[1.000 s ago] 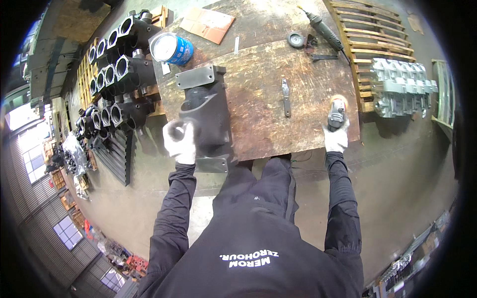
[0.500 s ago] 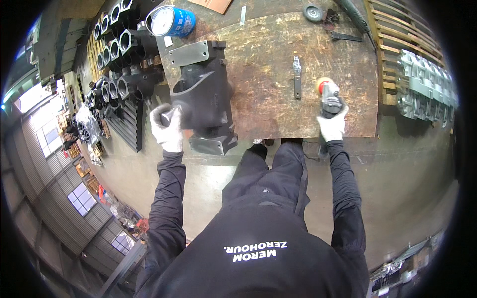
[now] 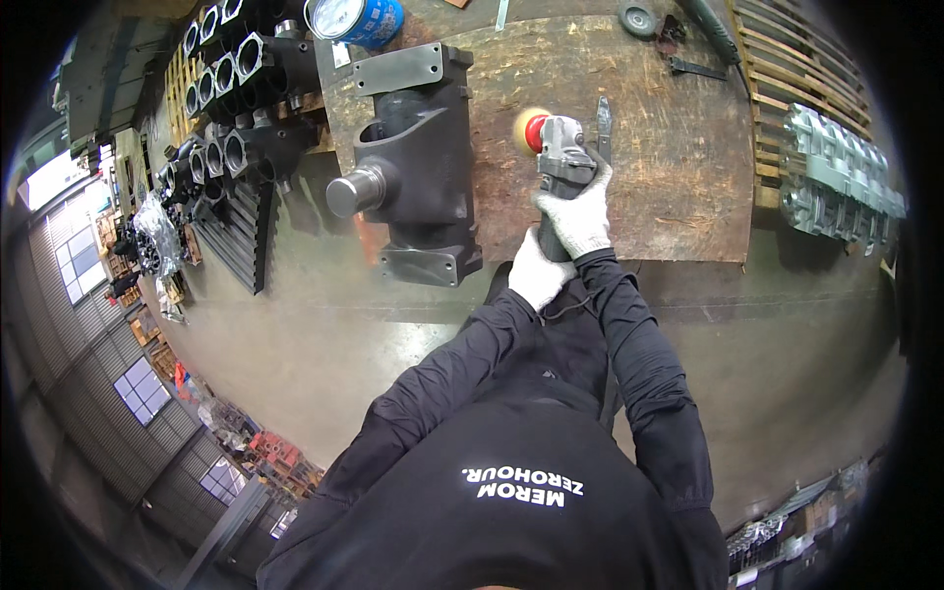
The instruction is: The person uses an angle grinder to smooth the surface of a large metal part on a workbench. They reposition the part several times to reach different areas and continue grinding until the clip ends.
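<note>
Both white-gloved hands are on an angle grinder (image 3: 565, 162) above the table's front edge. My right hand (image 3: 582, 214) wraps round its body behind the grey gear head. Lower down, my left hand (image 3: 540, 272) closes round the rear end of the body, its fingers partly hidden. A red and tan disc (image 3: 531, 131) on the grinder points left, apart from any part. Left of it stands a large dark metal casting (image 3: 423, 187) with flanges at both ends, a cut-out opening and a short round stub (image 3: 356, 192) with a bright end.
On the worn wooden table (image 3: 678, 177), a scraper-like flat tool (image 3: 605, 128) lies beyond my right hand. A blue can (image 3: 369, 22), a spare disc (image 3: 637, 19) and another power tool (image 3: 710, 29) are at the back. Castings are stacked left; silver-grey ones (image 3: 841, 167) sit right.
My left hand has left the casting's stub and come over to the grinder's rear. My right hand has brought the grinder left, toward the middle. The view has shifted slightly.
</note>
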Demonstrator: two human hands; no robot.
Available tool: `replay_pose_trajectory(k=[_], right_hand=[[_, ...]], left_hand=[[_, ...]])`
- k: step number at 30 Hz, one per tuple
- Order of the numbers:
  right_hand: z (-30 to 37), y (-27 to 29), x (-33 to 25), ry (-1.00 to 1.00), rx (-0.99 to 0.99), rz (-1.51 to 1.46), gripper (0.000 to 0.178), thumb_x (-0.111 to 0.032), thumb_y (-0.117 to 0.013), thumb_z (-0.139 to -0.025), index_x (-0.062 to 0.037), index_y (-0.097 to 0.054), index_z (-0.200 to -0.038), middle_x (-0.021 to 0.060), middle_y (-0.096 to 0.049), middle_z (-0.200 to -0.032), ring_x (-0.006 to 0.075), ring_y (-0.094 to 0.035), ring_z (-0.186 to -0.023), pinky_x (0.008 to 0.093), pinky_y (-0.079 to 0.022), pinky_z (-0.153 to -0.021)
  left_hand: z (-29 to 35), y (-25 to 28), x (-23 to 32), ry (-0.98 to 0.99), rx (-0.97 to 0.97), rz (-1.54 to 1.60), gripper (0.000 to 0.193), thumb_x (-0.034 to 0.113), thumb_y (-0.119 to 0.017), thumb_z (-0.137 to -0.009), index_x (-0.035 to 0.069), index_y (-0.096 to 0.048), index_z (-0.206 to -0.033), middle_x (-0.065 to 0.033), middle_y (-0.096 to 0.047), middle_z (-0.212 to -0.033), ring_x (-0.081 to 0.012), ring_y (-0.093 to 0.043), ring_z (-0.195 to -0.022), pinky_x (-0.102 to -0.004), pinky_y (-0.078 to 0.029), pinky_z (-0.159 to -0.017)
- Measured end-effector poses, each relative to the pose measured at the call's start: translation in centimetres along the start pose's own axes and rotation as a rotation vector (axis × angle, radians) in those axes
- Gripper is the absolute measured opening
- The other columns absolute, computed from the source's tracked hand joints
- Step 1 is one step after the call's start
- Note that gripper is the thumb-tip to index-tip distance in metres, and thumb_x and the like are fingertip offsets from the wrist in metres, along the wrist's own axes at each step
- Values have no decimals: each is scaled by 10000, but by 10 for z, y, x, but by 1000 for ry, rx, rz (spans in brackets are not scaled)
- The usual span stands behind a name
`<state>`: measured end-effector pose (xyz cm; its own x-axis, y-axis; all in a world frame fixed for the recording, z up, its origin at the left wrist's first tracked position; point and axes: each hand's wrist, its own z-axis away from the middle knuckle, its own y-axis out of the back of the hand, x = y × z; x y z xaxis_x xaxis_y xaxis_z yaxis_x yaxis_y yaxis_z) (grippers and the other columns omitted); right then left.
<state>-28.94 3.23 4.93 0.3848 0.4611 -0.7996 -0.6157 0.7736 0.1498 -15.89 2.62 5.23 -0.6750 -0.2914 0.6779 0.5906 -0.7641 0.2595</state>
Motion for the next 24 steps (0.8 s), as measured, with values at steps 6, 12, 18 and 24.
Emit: replay_pose_trajectory(k=[6, 12, 18, 24], right_hand=[[-21, -25, -7, -57, -16, 201, 1121, -402, -877, -711, 12, -197, -1500, 323, -612, -1264, 452, -626, -1179, 474, -496, -1020], [-62, -36, -16, -103, -49, 170, 1227, -542, -855, -722, 47, -159, -1544, 325, -577, -1338, 443, -599, -1233, 472, -482, -1036], [-106, -47, -19, -103, -159, 12, 996, -502, -842, -757, -2, -314, -1436, 286, -590, -1324, 398, -604, -1228, 457, -471, -1041], [-121, -54, -11, -121, -211, -37, 961, -477, -839, -766, -9, -326, -1430, 284, -593, -1319, 390, -607, -1227, 447, -476, -1037]], left_hand=[[-33, -1, -21, -46, 305, -305, 639, 203, -729, -740, -52, -514, -1286, -318, -660, -1152, -453, -634, -1138, -453, -513, -948], [-61, 5, 10, -17, 279, -302, 626, 231, -734, -734, -51, -526, -1253, -309, -673, -1131, -438, -654, -1108, -453, -518, -935], [-86, 1, 47, 176, 352, -357, 631, 249, -737, -733, -46, -524, -1248, -310, -671, -1130, -430, -659, -1100, -445, -520, -937], [-96, 1, 54, 233, 359, -437, 668, 243, -722, -735, -73, -505, -1282, -318, -642, -1210, -423, -635, -1161, -427, -508, -982]])
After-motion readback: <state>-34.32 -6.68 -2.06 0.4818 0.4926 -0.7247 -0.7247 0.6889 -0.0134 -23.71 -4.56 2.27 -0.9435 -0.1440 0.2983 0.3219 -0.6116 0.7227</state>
